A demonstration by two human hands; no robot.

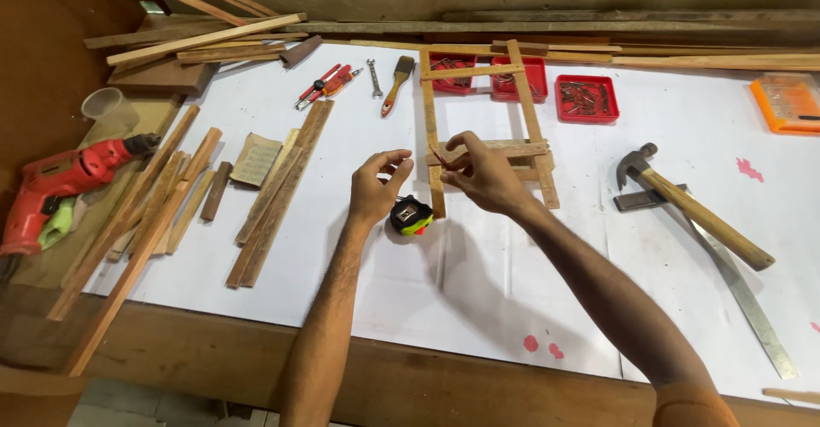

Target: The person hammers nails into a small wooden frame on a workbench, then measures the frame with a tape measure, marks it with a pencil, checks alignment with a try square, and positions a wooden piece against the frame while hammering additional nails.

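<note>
Two hands meet at the wooden slat frame: right hand fingers pinch its lower crossbar, left hand fingers half-open, empty, beside; uprights run away from fingers

Arms: two bare forearms entered from the lower edge, both lean, with fine dark hair along them.
Sleeves: none showed over the forearms; only at the right arm's upper end, by the lower edge, did an orange-brown band appear, too cropped to tell whether it was cloth.
Left hand: bare, no glove, ring or watch.
Right hand: bare too, no ring or strap at the wrist.
Nails: short and unpainted where they showed.
Rest of body: out of view.
</note>
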